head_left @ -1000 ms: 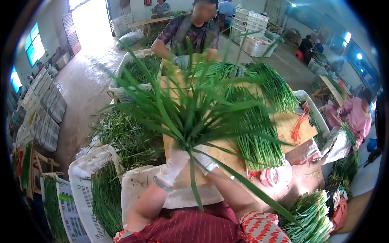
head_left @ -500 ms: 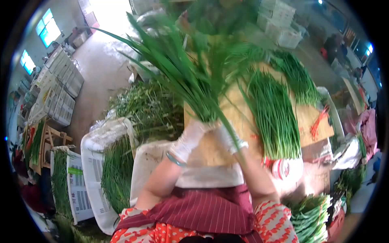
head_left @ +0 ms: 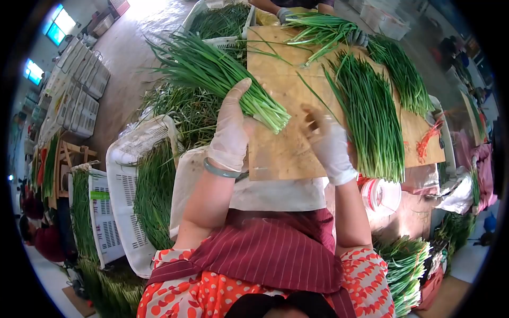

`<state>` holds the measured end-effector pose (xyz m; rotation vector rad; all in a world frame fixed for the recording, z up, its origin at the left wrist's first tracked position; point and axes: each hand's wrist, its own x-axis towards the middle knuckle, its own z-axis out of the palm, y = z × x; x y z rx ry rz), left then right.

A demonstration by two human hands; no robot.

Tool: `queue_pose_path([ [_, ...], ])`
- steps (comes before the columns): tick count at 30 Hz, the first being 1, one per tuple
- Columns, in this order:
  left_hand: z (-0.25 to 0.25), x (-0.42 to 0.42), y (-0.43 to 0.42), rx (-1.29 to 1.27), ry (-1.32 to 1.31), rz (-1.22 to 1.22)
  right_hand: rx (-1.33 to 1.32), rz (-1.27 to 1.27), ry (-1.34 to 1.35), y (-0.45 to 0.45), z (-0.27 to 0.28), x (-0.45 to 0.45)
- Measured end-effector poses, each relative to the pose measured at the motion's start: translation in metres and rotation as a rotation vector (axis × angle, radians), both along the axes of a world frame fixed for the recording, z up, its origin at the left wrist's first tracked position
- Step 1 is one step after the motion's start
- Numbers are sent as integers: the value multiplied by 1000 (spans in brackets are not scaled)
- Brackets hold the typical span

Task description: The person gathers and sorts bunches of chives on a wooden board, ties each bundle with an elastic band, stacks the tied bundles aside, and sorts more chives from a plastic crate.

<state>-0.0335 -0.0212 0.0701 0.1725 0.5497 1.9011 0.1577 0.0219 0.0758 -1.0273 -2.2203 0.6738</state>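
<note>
My left hand (head_left: 231, 124), in a whitish glove with a bangle at the wrist, is wrapped round a bunch of green stalks (head_left: 222, 71). The leaves point to the upper left, and the pale cut ends lie over the wooden board (head_left: 286, 153). To the right of those ends, my right hand (head_left: 330, 140) is over the board with its fingers apart, slightly blurred and holding nothing. A large bundle of stalks (head_left: 371, 116) lies on the board right of it, with another bundle (head_left: 403, 79) beyond.
Across the board, a co-worker's gloved hand (head_left: 358, 37) touches loose stalks (head_left: 321, 29). Red ties (head_left: 428, 140) lie at the board's right edge. A white crate (head_left: 124, 196) of greens stands at the left, and a white tub (head_left: 382, 196) sits below the board's right front.
The bunch has gone from upright in both hands to tilted left in my left hand alone. My right hand has let go and moved right. The view has tipped downward.
</note>
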Motion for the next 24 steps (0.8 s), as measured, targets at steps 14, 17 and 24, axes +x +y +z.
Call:
queue_pose_path([
  [14, 3, 3, 1, -165, 7, 252, 380, 289, 65, -19, 15, -33],
  [17, 0, -5, 0, -195, -5, 299, -90, 451, 260, -22, 18, -18],
  [24, -5, -10, -12, -182, 88, 300, 127, 79, 229, 23, 29, -51],
])
